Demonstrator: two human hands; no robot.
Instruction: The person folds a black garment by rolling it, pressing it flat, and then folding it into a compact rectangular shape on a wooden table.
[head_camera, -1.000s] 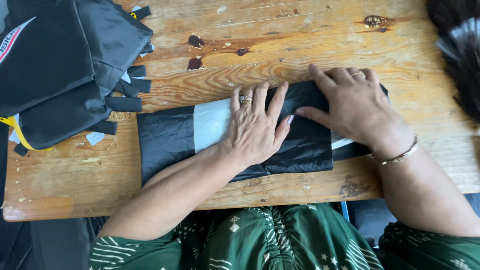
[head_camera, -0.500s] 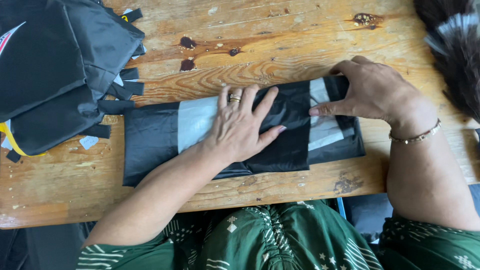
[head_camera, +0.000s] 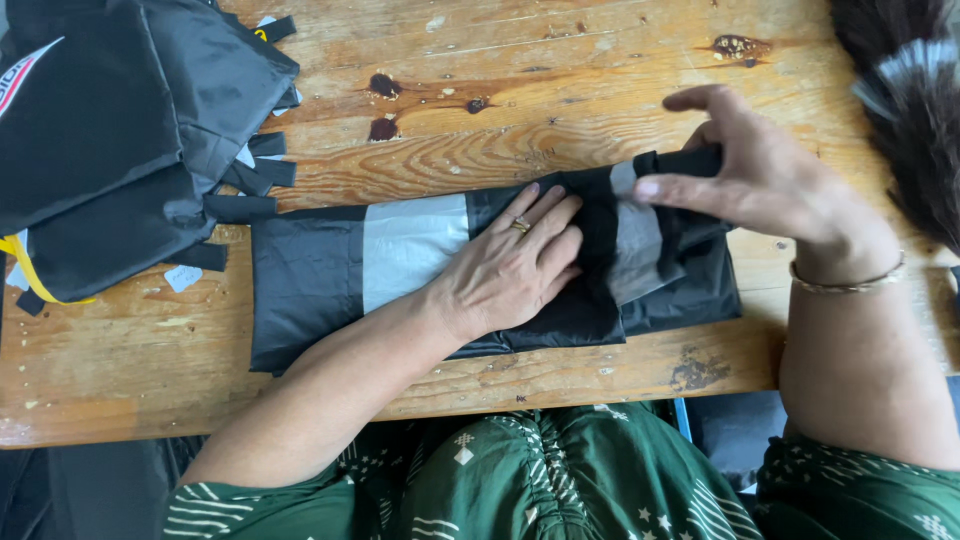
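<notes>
A black garment (head_camera: 310, 285) with a grey band lies folded into a long strip across the near half of the wooden bench (head_camera: 520, 60), its long side running left to right, close to the near edge. The left hand (head_camera: 515, 270) lies flat on its middle, fingers spread wide and pressing the cloth down; a ring shows on one finger. The right hand (head_camera: 765, 180) is at the strip's right end, raised a little, its fingers pinching a fold of the black cloth; a bangle circles that wrist. At the bench's far left corner sits a pile of dark bags (head_camera: 110, 130) with loose straps, apart from the garment. A black feather duster (head_camera: 910, 110) lies at the right edge, just beyond the right hand.
</notes>
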